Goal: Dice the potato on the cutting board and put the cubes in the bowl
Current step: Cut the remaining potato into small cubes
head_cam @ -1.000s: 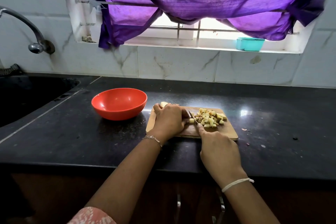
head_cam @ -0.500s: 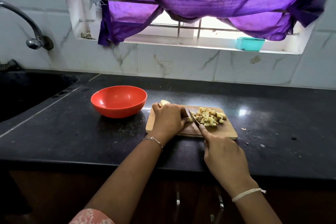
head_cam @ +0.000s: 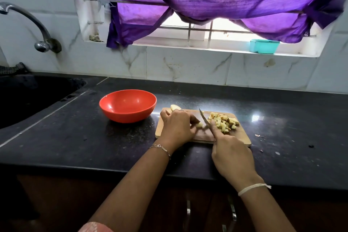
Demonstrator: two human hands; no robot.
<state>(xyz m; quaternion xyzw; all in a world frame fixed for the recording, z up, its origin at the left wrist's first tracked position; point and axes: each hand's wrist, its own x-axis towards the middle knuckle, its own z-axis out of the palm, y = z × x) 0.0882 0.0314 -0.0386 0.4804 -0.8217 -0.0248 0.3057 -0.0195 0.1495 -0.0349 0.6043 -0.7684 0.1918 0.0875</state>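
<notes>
The red bowl (head_cam: 128, 117) sits at ten o'clock from the cutting board (head_cam: 243, 135). On the board, the left hand (head_cam: 177, 128) curls its fingers over a potato piece (head_cam: 199, 125). At its three o'clock stands the knife (head_cam: 204, 118), gripped by the right hand (head_cam: 231, 156). Cubes (head_cam: 224, 123) lie heaped at the blade's three o'clock.
</notes>
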